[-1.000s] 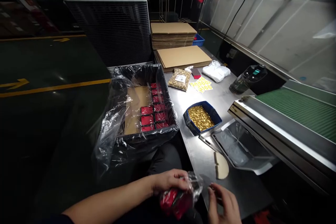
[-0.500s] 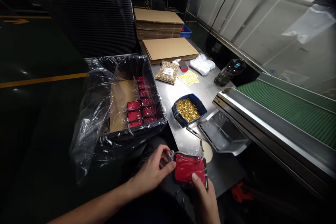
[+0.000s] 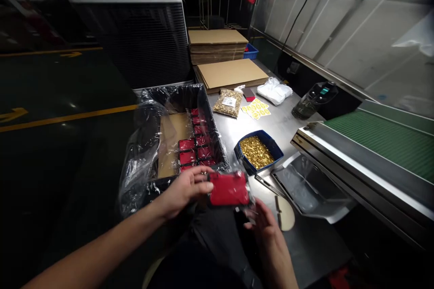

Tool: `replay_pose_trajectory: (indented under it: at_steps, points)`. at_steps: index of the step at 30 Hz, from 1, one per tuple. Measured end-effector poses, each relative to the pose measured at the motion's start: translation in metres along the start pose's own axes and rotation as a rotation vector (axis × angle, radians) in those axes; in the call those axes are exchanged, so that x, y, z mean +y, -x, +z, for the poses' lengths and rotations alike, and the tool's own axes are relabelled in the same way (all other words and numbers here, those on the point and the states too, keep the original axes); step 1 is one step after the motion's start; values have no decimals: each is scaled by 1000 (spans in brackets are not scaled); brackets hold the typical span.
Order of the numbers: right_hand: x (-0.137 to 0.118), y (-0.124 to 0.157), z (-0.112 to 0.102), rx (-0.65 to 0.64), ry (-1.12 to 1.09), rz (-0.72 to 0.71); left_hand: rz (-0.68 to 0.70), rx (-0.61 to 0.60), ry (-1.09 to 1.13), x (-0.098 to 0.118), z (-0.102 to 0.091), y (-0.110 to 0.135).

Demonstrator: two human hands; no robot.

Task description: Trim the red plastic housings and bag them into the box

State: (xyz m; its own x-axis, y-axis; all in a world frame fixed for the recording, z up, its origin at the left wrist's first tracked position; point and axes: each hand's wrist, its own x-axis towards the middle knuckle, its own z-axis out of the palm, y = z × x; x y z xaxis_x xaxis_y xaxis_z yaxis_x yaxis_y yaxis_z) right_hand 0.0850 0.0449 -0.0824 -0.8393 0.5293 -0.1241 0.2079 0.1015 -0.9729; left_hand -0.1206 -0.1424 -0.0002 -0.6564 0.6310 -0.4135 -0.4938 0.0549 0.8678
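My left hand [image 3: 185, 192] grips a flat red case with black edges [image 3: 228, 189], wrapped in clear plastic film, by its left end. The thumb lies on top. At the case's lower right corner is my right hand [image 3: 269, 232], fingers curved and apart, close to the loose film; blur hides whether it touches the film. Just beyond my left hand stands a black box [image 3: 222, 149] lined with clear plastic. Rows of similar wrapped red cases [image 3: 187, 145] lie in its right part, with bare cardboard [image 3: 169, 137] beside them.
A blue bin [image 3: 280, 153] of small gold-coloured pieces stands on the metal table [image 3: 224, 124]. Nearby are a grey tray [image 3: 305, 185], a bag of gold pieces [image 3: 228, 103], yellow-printed sheets [image 3: 257, 109] and cardboard stacks [image 3: 232, 72]. A green conveyor [image 3: 389, 140] runs along the right.
The red case has risen and moved away from me toward the box. My right hand has let go of its right end, while my left hand has taken hold of its left end. The view has shifted.
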Motion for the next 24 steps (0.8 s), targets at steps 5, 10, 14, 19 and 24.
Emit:
replay_pose_trajectory:
  at_steps: [5, 10, 14, 19, 24]
  points:
    - [31, -48, 4, 126, 468, 0, 195, 441, -84, 63, -89, -76]
    - [58, -68, 26, 251, 759, -98, 108, 744, -234, 88, -153, -160]
    - [67, -71, 36, 326, 952, -164, -60, 717, -384, 78, -177, -195]
    - [75, -73, 38, 340, 1079, -199, -231, 595, -573, 52, -204, -217]
    - [81, -75, 38, 333, 1144, -190, -269, 553, -780, 31, -234, -235]
